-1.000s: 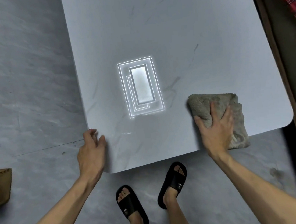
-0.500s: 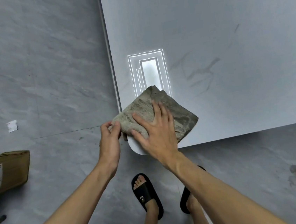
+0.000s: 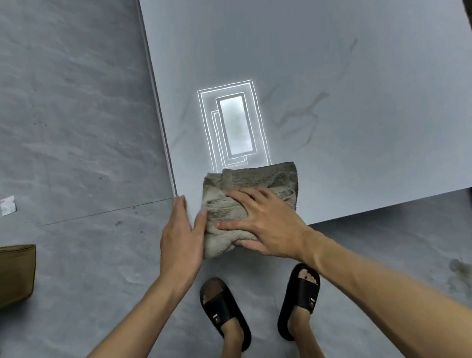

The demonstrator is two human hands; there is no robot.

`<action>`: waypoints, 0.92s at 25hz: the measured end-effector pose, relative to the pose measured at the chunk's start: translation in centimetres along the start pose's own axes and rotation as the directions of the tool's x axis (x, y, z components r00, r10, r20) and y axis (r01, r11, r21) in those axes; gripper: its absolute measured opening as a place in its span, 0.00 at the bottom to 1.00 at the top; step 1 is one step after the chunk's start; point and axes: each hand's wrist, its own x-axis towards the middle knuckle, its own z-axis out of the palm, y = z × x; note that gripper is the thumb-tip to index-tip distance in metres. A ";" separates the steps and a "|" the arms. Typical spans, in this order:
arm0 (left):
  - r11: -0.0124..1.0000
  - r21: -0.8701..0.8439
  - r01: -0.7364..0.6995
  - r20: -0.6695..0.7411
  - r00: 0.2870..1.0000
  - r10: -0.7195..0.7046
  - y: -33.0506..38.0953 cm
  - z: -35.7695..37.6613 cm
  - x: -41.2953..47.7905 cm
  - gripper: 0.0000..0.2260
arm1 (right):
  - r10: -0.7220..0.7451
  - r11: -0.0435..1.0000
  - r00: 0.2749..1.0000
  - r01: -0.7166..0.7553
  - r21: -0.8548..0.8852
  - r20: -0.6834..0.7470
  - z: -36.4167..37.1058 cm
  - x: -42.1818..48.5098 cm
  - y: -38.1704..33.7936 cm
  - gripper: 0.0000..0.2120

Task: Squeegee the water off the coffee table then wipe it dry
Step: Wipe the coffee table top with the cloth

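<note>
Towel (image 3: 261, 177), grey-brown and folded, overhangs table (image 3: 332, 52) corner.

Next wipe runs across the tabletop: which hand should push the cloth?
Right, likely. The right hand presses flat on the cloth at the corner of the coffee table; the left hand sits beside it, past the edge, only its thumb touching.

Home: coffee table (image 3: 332, 52), slippers (image 3: 224, 311), tiled floor (image 3: 47, 111).

left hand (image 3: 180, 240) straight-fingered, right hand (image 3: 262, 222) flat — fingers (image 3: 248, 195) spread
</note>
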 end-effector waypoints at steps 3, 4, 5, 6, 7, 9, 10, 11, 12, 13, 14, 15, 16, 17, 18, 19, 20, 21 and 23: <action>0.977 0.214 0.009 0.102 0.994 -0.032 2.3 1.5 0.2 0.30 | 0.103 0.995 0.995 -0.103 -0.006 -0.007 -0.5 -4.6 4.7 0.22; 0.959 0.284 0.011 0.117 0.992 -0.047 3.0 2.0 0.1 0.30 | 0.157 0.988 0.988 -0.157 -0.013 -0.012 -0.8 -6.2 6.5 0.22; 0.942 0.337 0.003 0.120 0.992 -0.046 3.8 2.7 0.0 0.31 | 0.215 0.976 0.976 -0.216 -0.026 -0.021 -1.1 -7.9 8.3 0.22; 0.928 0.372 -0.015 0.113 0.993 -0.030 4.6 3.5 0.0 0.31 | 0.276 0.960 0.961 -0.277 -0.033 -0.032 -1.3 -9.5 10.1 0.22; 0.916 0.399 -0.040 0.106 0.994 -0.003 5.2 4.3 -0.1 0.31 | 0.341 0.939 0.939 -0.342 -0.028 -0.037 -1.5 -11.1 11.7 0.22; 0.886 0.450 -0.110 0.118 0.991 0.063 6.4 5.9 -0.5 0.31 | 0.489 0.872 0.871 -0.489 0.008 -0.043 -1.5 -13.9 14.3 0.23; 0.873 0.464 -0.149 0.136 0.986 0.095 7.2 6.9 -0.7 0.30 | 0.563 0.827 0.825 -0.562 0.026 -0.055 -1.5 -15.3 15.4 0.23; 0.860 0.476 -0.185 0.153 0.980 0.126 8.1 8.0 -0.8 0.30 | 0.627 0.779 0.776 -0.626 0.043 -0.071 -1.6 -16.8 16.7 0.23; 0.848 0.488 -0.206 0.167 0.976 0.141 8.9 8.9 -0.9 0.30 | 0.676 0.737 0.733 -0.673 0.064 -0.082 -1.6 -17.9 17.9 0.23; 0.839 0.501 -0.213 0.180 0.974 0.140 9.6 9.8 -1.0 0.31 | 0.716 0.699 0.692 -0.710 0.091 -0.092 -1.7 -19.1 19.0 0.23; 0.834 0.512 -0.206 0.194 0.973 0.122 10.2 10.4 -1.0 0.31 | 0.753 0.658 0.649 -0.743 0.122 -0.106 -1.8 -20.2 20.1 0.22; 0.833 0.520 -0.191 0.208 0.974 0.094 10.8 11.0 -0.9 0.33 | 0.795 0.607 0.593 -0.779 0.160 -0.128 -1.9 -21.4 21.3 0.22; 0.834 0.523 -0.173 0.220 0.973 0.064 11.4 11.4 -0.7 0.35 | 0.839 0.544 0.522 -0.815 0.200 -0.154 -2.1 -22.6 22.4 0.22; 0.837 0.525 -0.155 0.228 0.973 0.037 11.8 11.6 -0.5 0.36 | 0.884 0.465 0.433 -0.851 0.242 -0.176 -2.2 -23.6 23.5 0.22; 0.841 0.523 -0.139 0.230 0.973 0.018 12.1 11.7 -0.3 0.36 | 0.926 0.369 0.326 -0.886 0.280 -0.189 -2.3 -24.3 24.5 0.22; 0.845 0.521 -0.122 0.230 0.973 -0.001 12.3 11.7 0.0 0.36 | 0.959 0.262 0.210 -0.912 0.315 -0.191 -2.4 -24.7 25.3 0.23; 0.849 0.517 -0.108 0.230 0.973 -0.016 12.6 11.6 0.2 0.35 | 0.978 0.156 0.094 -0.924 0.350 -0.188 -2.5 -24.6 25.8 0.23; 0.851 0.515 -0.102 0.235 0.972 -0.026 12.8 11.5 0.3 0.35 | 0.984 0.056 -0.015 -0.921 0.385 -0.180 -2.5 -24.0 26.0 0.24; 0.854 0.508 -0.110 0.240 0.971 -0.017 12.9 11.5 0.3 0.34 | 0.969 -0.119 -0.199 -0.898 0.423 -0.149 -2.4 -21.4 24.9 0.25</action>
